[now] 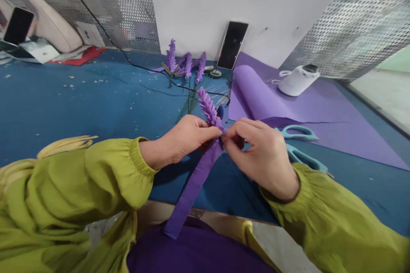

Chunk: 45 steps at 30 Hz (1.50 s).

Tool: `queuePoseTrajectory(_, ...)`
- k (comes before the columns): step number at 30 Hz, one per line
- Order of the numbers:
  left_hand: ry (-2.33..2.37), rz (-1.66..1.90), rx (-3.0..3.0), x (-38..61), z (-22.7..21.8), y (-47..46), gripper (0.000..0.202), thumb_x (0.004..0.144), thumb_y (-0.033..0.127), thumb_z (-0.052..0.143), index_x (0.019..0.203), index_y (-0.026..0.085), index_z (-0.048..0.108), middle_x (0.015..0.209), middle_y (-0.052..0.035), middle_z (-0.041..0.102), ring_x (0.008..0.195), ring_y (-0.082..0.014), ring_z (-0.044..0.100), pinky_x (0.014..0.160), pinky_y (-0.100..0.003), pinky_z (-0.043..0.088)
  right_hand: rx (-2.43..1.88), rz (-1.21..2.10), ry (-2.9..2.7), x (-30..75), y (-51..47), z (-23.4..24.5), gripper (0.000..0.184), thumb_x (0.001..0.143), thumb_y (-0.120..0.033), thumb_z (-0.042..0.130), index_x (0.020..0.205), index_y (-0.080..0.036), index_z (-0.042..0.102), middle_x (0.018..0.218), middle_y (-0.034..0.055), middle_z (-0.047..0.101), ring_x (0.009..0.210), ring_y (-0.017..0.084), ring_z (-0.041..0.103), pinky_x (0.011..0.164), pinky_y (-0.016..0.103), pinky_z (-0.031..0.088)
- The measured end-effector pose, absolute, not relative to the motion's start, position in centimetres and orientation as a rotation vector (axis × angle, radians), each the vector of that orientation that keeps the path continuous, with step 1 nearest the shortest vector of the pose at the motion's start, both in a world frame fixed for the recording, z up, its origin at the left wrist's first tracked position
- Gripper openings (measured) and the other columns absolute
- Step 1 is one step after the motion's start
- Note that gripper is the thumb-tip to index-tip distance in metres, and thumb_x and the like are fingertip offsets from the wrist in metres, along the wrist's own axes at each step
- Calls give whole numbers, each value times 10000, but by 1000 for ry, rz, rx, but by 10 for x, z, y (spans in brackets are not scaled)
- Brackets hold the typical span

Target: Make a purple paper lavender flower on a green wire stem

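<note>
Head view: nearest the camera, at eight o'clock, is a loose olive-green fabric sleeve. Mid-view, the left hand pinches the base of a feathery purple spike, seemingly paper, pointing to eleven o'clock. The right hand, fingertips closed together, appears to nip the upper end of a long, flat purple strip hanging toward seven o'clock. Both look light, soft and easily creased; best gripped where they meet.

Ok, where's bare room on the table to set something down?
Widest: the table's left, between the red paper and left sleeve, though scraps dot it. Smaller: between the purple sheet and right sleeve. Crowded: beyond the left hand, where loose flowers and rolls bunch.
</note>
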<state>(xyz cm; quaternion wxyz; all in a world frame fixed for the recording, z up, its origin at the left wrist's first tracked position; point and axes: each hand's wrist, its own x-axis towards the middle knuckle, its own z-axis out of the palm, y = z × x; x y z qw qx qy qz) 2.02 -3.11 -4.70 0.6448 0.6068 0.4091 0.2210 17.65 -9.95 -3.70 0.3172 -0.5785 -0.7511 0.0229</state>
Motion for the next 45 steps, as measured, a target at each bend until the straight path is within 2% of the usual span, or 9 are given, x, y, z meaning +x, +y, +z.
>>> queuePoseTrajectory(5,868,499,1355,18,-47,-29,266,749,307,639,549,156,550,532,32,517,490,-65,443,492,-205,343,-1577,679,-1616,192,-93,-27,184,820,-323,639,693,-192,661,638,4,626,621,143,548,594,277,406)
queuePoseTrajectory(10,851,473,1350,17,-47,-27,249,761,293,641,564,155,577,546,29,544,510,-73,483,538,-212,402,-1573,962,-1509,197,-88,-30,184,754,-362,720,708,-186,695,622,0,634,592,132,560,574,267,426)
queuePoseTrajectory(18,835,465,1553,14,-42,-30,294,817,313,566,570,156,584,557,28,528,539,-84,456,549,-216,367,-1604,1026,-1491,198,-86,-36,149,732,-327,724,732,-177,719,620,0,654,574,123,564,581,271,419)
queuePoseTrajectory(25,822,480,1863,11,-38,-30,408,858,328,518,504,172,388,521,49,298,512,-78,266,486,-244,194,-1552,1260,-1302,197,-85,-33,100,662,-252,761,678,-164,716,611,-9,635,548,98,525,597,270,415)
queuePoseTrajectory(31,781,464,1905,11,-35,-29,421,867,307,504,498,178,348,517,49,288,510,-80,251,494,-251,193,-1485,1423,-1206,202,-81,-32,171,610,-289,807,675,-155,723,634,12,645,553,107,530,545,268,416)
queuePoseTrajectory(39,783,456,1887,12,-39,-27,413,871,309,498,515,180,334,546,48,268,530,-82,242,498,-251,188,-1476,1337,-1166,191,-82,-42,59,638,-180,703,602,-153,665,540,-44,527,489,58,389,493,245,305)
queuePoseTrajectory(45,725,477,1837,9,-35,-27,387,876,317,500,534,177,387,554,50,313,536,-83,262,512,-239,228,-1428,1455,-1124,199,-81,-34,129,633,-258,790,656,-151,721,589,-2,632,507,78,494,511,248,372)
